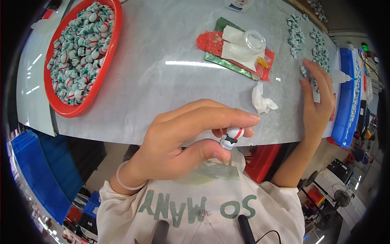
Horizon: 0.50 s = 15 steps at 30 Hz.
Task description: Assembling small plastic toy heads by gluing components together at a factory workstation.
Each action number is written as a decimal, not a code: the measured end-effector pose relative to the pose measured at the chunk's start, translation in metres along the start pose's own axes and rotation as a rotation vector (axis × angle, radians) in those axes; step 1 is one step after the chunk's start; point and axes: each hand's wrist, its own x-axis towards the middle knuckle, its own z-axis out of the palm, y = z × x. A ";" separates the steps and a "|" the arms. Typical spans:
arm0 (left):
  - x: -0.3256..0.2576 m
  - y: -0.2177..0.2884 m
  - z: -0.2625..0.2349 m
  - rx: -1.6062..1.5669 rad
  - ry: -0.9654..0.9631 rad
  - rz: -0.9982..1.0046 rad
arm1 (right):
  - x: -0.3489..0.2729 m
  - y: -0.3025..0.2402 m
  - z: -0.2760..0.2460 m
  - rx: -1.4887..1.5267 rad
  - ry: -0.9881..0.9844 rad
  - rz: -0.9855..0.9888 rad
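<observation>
My left hand (185,128) is closed in a pinch around a small white toy figure (235,133) with a red stripe and a black band, above the table's near edge. Over at the right of the table is my right hand (319,91). Its thumb and forefinger close from two sides on a small white-and-green piece (303,71). Rows of similar small pieces (295,36) lie just beyond it. A white squeeze bottle (339,76) with a thin blue tip shows beside the right hand, partly hidden by the fingers.
A red oval basin (114,44) full of small white, red and green figures stands at the left. Toward the back lie red and green packets (209,42) with tissue and a clear round cup (254,41). Crumpled tissue (263,99) sits nearer; a blue bin (346,97) stands right.
</observation>
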 end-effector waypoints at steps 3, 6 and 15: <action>0.001 0.005 0.004 -0.011 0.003 -0.016 | 0.001 0.003 -0.005 0.069 -0.073 -0.014; 0.004 0.009 0.006 0.024 -0.028 0.003 | 0.001 0.008 -0.011 0.106 -0.019 -0.009; -0.002 0.004 0.008 -0.115 0.027 0.017 | -0.007 0.015 -0.011 0.119 0.184 -0.049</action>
